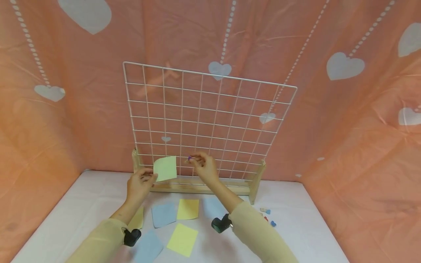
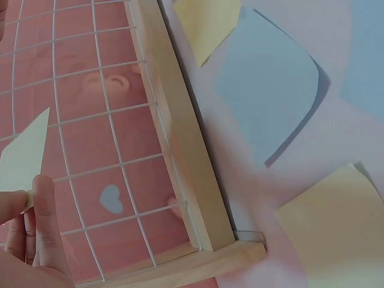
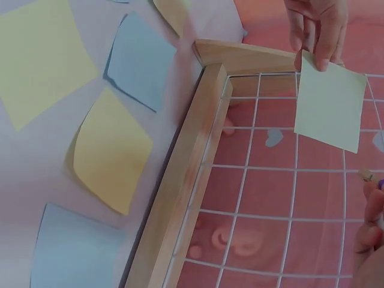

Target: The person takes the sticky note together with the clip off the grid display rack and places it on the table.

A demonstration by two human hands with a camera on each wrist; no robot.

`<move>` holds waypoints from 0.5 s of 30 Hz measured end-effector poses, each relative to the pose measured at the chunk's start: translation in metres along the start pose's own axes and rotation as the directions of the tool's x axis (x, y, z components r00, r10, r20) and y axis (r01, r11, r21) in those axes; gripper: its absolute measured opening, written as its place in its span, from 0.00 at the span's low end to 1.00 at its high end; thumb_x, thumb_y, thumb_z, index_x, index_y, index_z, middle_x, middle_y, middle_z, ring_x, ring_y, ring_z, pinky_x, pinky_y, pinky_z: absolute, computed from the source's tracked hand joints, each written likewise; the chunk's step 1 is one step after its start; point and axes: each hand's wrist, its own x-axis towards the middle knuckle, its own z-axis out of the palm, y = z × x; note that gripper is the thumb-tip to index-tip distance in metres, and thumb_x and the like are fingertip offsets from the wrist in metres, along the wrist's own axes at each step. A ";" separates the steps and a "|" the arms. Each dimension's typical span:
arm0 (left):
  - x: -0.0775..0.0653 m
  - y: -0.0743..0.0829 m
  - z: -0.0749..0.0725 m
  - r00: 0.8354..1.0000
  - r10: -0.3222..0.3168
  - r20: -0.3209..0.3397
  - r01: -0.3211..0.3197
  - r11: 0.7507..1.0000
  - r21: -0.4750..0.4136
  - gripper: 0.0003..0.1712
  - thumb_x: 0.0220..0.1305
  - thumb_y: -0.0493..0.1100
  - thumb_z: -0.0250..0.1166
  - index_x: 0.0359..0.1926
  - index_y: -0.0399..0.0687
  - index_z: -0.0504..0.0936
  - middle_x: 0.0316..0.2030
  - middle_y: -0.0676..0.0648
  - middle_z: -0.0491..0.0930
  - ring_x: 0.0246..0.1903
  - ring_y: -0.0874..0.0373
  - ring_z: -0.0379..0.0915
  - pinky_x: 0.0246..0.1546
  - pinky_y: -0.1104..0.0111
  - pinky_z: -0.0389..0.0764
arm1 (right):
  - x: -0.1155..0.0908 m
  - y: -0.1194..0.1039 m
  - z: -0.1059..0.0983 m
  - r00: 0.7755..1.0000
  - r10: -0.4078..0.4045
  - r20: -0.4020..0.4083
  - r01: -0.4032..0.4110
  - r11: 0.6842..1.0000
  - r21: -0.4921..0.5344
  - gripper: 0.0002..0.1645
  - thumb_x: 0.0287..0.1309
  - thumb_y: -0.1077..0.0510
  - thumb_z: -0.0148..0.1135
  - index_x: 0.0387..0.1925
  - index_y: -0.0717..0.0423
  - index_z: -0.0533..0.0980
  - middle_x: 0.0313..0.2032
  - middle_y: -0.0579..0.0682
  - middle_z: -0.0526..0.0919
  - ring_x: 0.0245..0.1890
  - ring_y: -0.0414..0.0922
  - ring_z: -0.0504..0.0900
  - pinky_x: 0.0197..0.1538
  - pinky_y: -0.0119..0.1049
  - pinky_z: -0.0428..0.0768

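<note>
A pale yellow-green paper note (image 1: 166, 168) stands upright at the lower left of a white wire grid (image 1: 202, 73). My left hand (image 1: 139, 182) pinches its left edge between thumb and fingers. To the right of the note, my right hand (image 1: 206, 170) pinches a small wooden clip (image 3: 367, 176) with a purple part, held apart from the paper. Both hands are in front of the grid's lower rows. In the right wrist view the right hand is partly cut off at the edge.
A wooden stand (image 1: 194, 188) holds the grid upright. Blue notes (image 1: 163, 214) and yellow notes (image 1: 182, 240) lie spread on the white table in front. Several small coloured clips (image 1: 273, 223) lie at the right. An orange curtain with hearts hangs behind.
</note>
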 end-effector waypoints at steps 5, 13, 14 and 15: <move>-0.002 0.000 0.003 0.999 -0.007 0.035 0.009 0.999 -0.035 0.15 0.61 0.38 0.60 0.47 0.33 0.75 0.41 0.34 0.78 0.23 0.75 0.74 0.26 0.78 0.79 | -0.004 0.005 -0.007 1.000 0.023 -0.001 -0.023 0.999 0.028 0.14 0.58 0.63 0.59 0.43 0.70 0.76 0.36 0.64 0.84 0.34 0.63 0.82 0.29 0.35 0.84; -0.005 0.000 0.011 0.998 0.003 0.058 0.003 0.995 -0.101 0.13 0.60 0.34 0.60 0.45 0.29 0.76 0.39 0.33 0.78 0.24 0.74 0.75 0.26 0.78 0.80 | -0.012 0.010 -0.020 0.997 0.073 -0.030 -0.075 0.996 -0.055 0.12 0.56 0.61 0.61 0.42 0.64 0.78 0.35 0.60 0.84 0.18 0.44 0.80 0.19 0.35 0.80; -0.005 0.000 0.012 0.998 0.003 0.058 0.004 0.994 -0.106 0.13 0.60 0.33 0.60 0.45 0.29 0.76 0.39 0.33 0.77 0.24 0.75 0.74 0.26 0.78 0.80 | -0.013 0.011 -0.022 0.997 0.077 -0.030 -0.078 0.995 -0.059 0.12 0.56 0.61 0.61 0.42 0.63 0.78 0.35 0.60 0.84 0.17 0.43 0.79 0.18 0.31 0.79; -0.006 0.000 0.013 0.998 0.000 0.060 0.006 0.994 -0.109 0.13 0.60 0.33 0.60 0.45 0.29 0.76 0.40 0.33 0.77 0.24 0.75 0.74 0.27 0.77 0.80 | -0.013 0.012 -0.023 0.996 0.084 -0.031 -0.085 0.995 -0.060 0.13 0.56 0.61 0.61 0.42 0.63 0.78 0.36 0.60 0.84 0.16 0.41 0.77 0.17 0.27 0.77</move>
